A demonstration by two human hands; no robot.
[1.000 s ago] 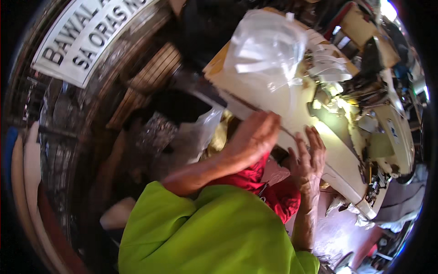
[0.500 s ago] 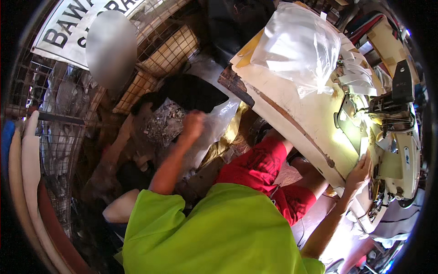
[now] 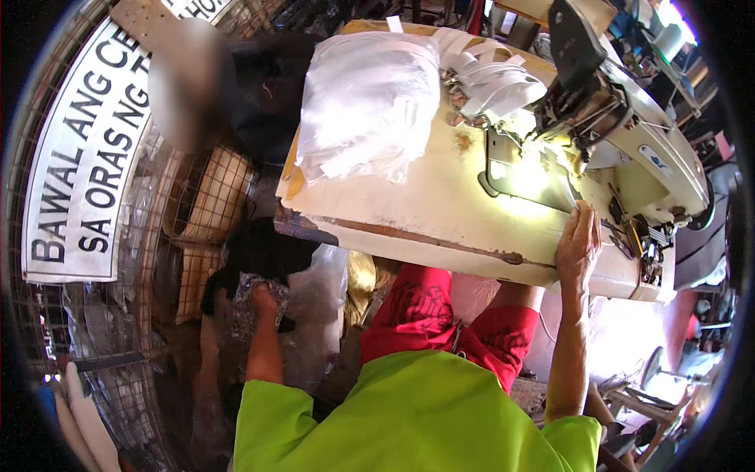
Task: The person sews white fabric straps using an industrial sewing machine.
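On the left, my left hand (image 3: 267, 300) reaches down into a clear plastic bag (image 3: 242, 318) with small greyish pieces in it; its fingers are hard to see against the bag. My right hand (image 3: 580, 245) rests on the front edge of the sewing machine table (image 3: 425, 224), its fingertips closed on the end of a narrow white strip (image 3: 569, 189). That strip runs toward the lit needle area of the sewing machine (image 3: 653, 161). A bundle of white strips (image 3: 497, 82) lies behind the needle plate, beside a filled clear plastic bag (image 3: 370, 102).
A wire mesh partition (image 3: 216, 193) bearing a white sign (image 3: 82, 169) stands at the left. Black cloth (image 3: 271, 244) hangs below the table's worn left corner. A stool (image 3: 649, 405) and other items stand at the lower right.
My left hand has come down to the bag of small pieces from above and beside it. The view has turned, so the table sits further left. My right hand stays at the table edge.
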